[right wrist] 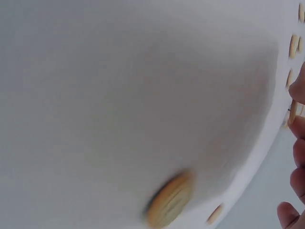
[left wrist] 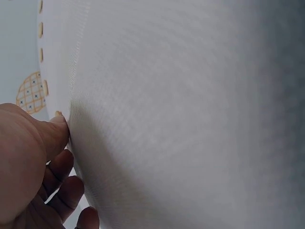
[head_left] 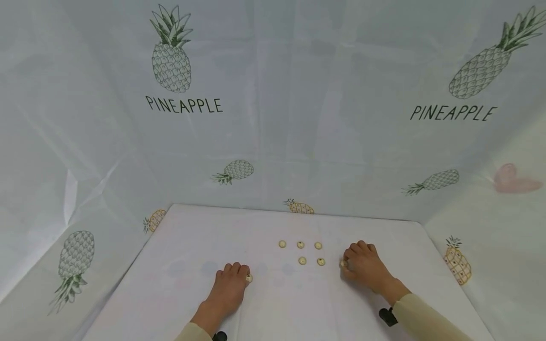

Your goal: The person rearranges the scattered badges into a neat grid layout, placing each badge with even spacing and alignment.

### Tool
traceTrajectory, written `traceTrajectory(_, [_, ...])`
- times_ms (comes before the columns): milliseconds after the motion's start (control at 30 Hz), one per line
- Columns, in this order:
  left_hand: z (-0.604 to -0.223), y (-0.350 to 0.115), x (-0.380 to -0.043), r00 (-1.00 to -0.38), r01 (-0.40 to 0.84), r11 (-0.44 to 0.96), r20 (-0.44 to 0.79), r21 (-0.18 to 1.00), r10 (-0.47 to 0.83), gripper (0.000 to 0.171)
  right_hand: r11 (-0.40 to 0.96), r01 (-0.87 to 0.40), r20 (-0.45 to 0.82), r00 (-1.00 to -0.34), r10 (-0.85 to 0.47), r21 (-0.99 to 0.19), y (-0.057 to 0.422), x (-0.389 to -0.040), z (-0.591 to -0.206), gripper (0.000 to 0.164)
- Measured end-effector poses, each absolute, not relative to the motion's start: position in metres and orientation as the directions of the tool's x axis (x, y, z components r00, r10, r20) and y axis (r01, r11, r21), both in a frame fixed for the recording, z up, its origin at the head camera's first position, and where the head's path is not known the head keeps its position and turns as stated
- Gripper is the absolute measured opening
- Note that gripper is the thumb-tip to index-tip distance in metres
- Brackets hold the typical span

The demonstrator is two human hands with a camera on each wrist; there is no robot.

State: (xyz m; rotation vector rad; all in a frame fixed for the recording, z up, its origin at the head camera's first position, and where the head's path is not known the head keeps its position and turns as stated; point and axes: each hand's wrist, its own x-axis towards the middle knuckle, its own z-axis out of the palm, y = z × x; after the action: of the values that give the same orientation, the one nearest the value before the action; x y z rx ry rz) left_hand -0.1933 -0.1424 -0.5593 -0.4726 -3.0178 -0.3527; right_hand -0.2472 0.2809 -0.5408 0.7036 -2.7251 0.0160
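On the white tabletop, my left hand [head_left: 230,285] pinches a small round tan disc [head_left: 249,278] at its fingertips. In the left wrist view the thumb [left wrist: 56,131] covers most of that disc, leaving a bit of edge in sight. Over to the right, my right hand [head_left: 365,265] grips another tan disc [head_left: 343,263]; the right wrist view shows it on edge between thumb and finger. Between the hands lie several like discs in two rows: a back row of three, with a middle one [head_left: 300,245], and a front pair, including one [head_left: 321,261] with a dark mark.
In the right wrist view a large near disc [right wrist: 170,200] and a smaller one [right wrist: 215,213] lie on the cloth. White pineapple-printed sheeting [head_left: 290,118] rises behind and beside the table [head_left: 204,218]. A dark wrist device [head_left: 388,316] sits by the right sleeve.
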Motion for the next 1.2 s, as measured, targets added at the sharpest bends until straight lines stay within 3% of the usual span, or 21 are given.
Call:
traceTrajectory(667, [-0.562,-0.144,-0.195,-0.937,0.341,0.926,0.139,0.161,0.321,0.023,0.804,-0.582,0.339,-0.737,-0.585,0.122,0.199,-0.265,-0.537,0.023])
traceTrajectory(1200, [-0.562,-0.146,-0.194,-0.935,0.347,0.922,0.144,0.172,0.325,0.024,0.776,-0.622,0.299,-0.725,-0.62,0.102,0.152,-0.274,-0.542,0.024])
